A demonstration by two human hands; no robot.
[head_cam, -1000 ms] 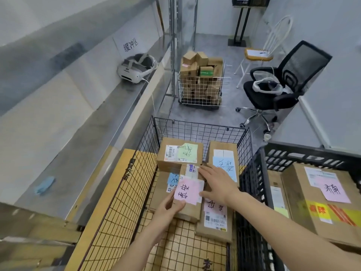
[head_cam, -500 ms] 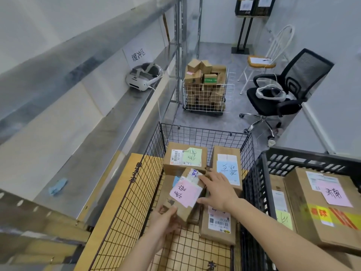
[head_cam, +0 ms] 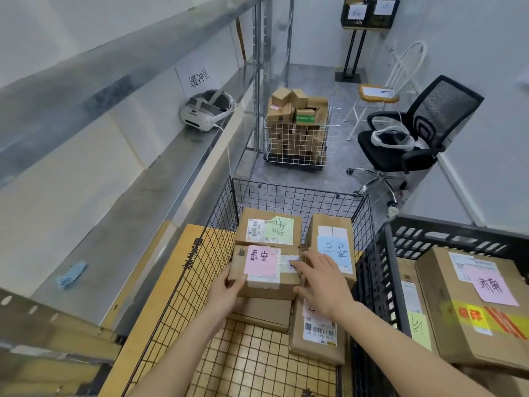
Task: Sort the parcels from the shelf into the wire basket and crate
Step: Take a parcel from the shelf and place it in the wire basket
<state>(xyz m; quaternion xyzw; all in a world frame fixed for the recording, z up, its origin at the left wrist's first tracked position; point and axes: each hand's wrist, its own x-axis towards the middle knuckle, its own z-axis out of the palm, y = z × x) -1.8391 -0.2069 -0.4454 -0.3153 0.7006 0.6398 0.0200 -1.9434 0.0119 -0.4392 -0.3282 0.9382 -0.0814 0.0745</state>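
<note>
A parcel with a pink note (head_cam: 264, 272) is held inside the black wire basket (head_cam: 213, 242), set on top of a plain box (head_cam: 262, 310) and just in front of the parcel with a green note (head_cam: 269, 229). Its left end is gripped by the left hand (head_cam: 226, 290), fingers curled round the near corner. The right hand (head_cam: 322, 279) is laid over its right end, thumb against the near side, fingers spread flat across the top; whether it is truly gripped there cannot quite be told. A blue-noted parcel (head_cam: 333, 247) is seen just beside, to the right. In the black crate (head_cam: 446, 233), further right, a large box with a pink note (head_cam: 481, 305) is lying. The metal shelf (head_cam: 137, 202) is seen on the left.
</note>
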